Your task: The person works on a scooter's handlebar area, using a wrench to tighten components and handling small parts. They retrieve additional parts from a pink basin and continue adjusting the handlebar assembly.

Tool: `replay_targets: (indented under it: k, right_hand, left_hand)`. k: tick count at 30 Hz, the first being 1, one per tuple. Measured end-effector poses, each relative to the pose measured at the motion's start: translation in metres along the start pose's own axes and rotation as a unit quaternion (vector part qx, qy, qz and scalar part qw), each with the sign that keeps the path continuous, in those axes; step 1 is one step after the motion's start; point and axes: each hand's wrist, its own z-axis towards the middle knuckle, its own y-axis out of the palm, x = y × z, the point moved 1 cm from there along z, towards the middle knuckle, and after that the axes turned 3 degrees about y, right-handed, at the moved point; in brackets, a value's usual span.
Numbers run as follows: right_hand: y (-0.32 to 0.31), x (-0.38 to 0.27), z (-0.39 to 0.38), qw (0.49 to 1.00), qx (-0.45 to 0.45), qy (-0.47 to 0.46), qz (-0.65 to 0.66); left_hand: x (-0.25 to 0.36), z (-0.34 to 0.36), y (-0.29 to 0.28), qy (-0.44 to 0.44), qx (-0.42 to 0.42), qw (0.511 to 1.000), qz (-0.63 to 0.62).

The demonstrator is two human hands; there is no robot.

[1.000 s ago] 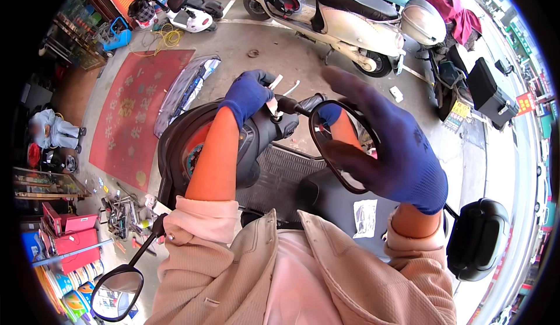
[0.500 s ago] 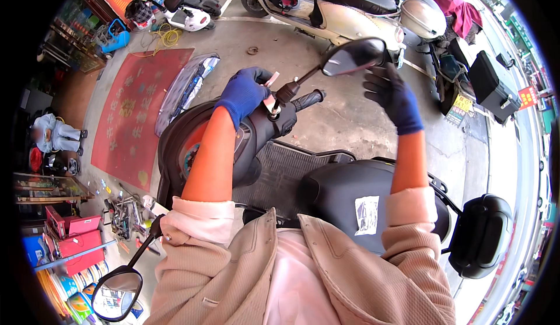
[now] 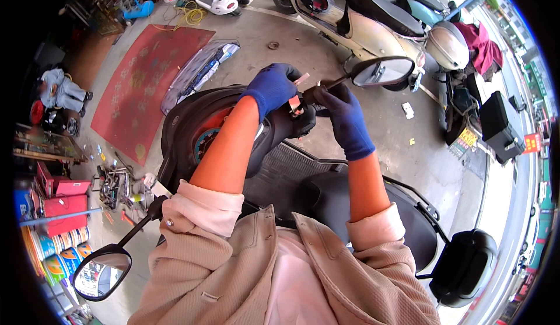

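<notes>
I am at a black scooter with a red-orange dashboard [image 3: 208, 140]. My left hand [image 3: 272, 89], in a blue glove, is closed by the base of the right mirror. A small pale pink piece [image 3: 301, 79] sticks out past its fingers, and a flat pale-and-red piece [image 3: 294, 104] shows below them; their kind is unclear. My right hand [image 3: 346, 118], gloved in blue with dark fingers, is closed round the lower stem of the mirror [image 3: 383, 72], hiding much of that stem. Under both hands lies the right end of the handlebar [image 3: 301, 125].
Beyond stands a cream scooter [image 3: 373, 39]. A red mat [image 3: 153, 86] and a folded silvery sheet [image 3: 198, 74] lie left of the dashboard. Tools [image 3: 118, 186] litter the ground at left. Below them juts the left mirror [image 3: 102, 274]. A person [image 3: 62, 89] sits farther left.
My right hand has come left and down from beside the mirror head and closed on its stem. The left hand stays at the stem base. The whole view has shifted.
</notes>
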Motion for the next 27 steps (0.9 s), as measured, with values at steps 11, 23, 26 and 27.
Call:
replay_targets:
  k: [11,23,26,27]
  right_hand:
    - [0.03,0.051,-0.012,0.974,0.108,-0.076,-0.184]
    - [0.036,0.053,-0.01,0.958,0.144,-0.104,-0.227]
    - [0.035,0.05,-0.01,0.961,0.146,-0.092,-0.217]
    - [0.036,0.048,-0.009,0.957,0.146,-0.092,-0.232]
  left_hand:
    - [0.007,-0.004,0.0,-0.012,0.016,0.999,0.029]
    - [0.002,-0.001,0.003,0.013,0.025,0.998,0.049]
    - [0.009,-0.003,0.0,0.011,0.002,0.999,0.046]
    - [0.009,-0.003,0.0,0.014,-0.001,0.999,0.047]
